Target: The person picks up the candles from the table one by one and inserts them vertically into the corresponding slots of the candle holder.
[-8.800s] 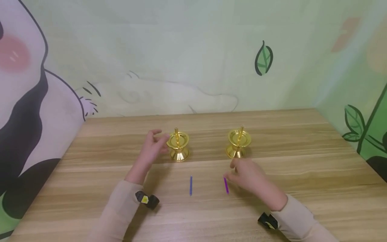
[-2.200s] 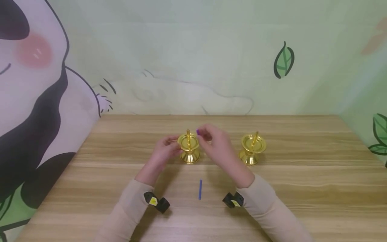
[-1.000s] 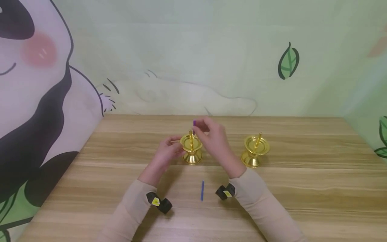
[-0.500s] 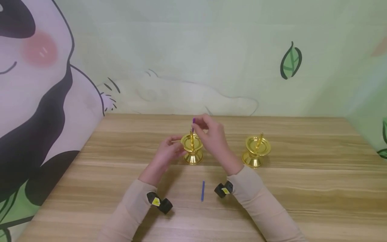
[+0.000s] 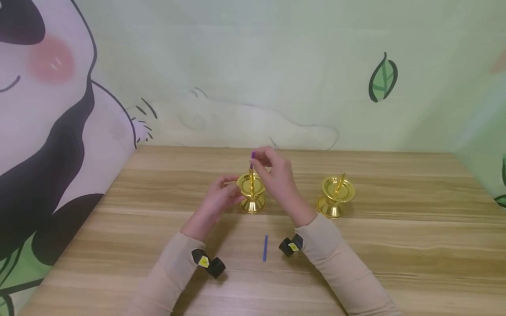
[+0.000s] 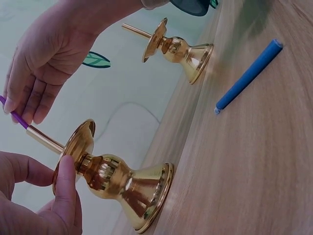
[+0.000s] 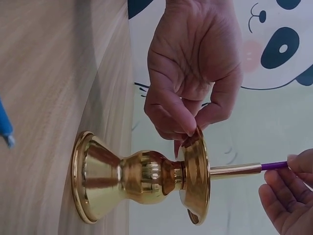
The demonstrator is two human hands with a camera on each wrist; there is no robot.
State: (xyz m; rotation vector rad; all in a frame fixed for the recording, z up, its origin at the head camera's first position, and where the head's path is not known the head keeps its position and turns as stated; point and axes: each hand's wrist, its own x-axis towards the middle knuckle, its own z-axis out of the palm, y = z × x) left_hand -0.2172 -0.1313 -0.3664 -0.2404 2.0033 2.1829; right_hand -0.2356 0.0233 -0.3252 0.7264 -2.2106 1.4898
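In the head view my left hand [image 5: 219,197] holds the left golden candlestick [image 5: 253,204] by its dish, thumb and finger pinching the rim in the right wrist view. This candlestick stands upright on the table. My right hand [image 5: 280,177] pinches a thin purple candle [image 7: 274,166] above it. The candle's lower end meets the top of the candlestick's upright tube [image 7: 237,171], in line with it; how far it sits inside cannot be told. A blue candle [image 6: 249,76] lies on the table between my forearms.
A second golden candlestick [image 5: 331,206] stands to the right, its tube [image 5: 340,182] bare. The wooden table [image 5: 395,245] ends at the back against a wall cloth [image 5: 253,79] printed with a panda and leaves. Each wrist wears a small black camera [image 5: 215,267].
The right hand picked the purple candle off the table, carried it left to the left candlestick and raised it over the tube. The left hand now grips that dish. The blue candle stays lying.
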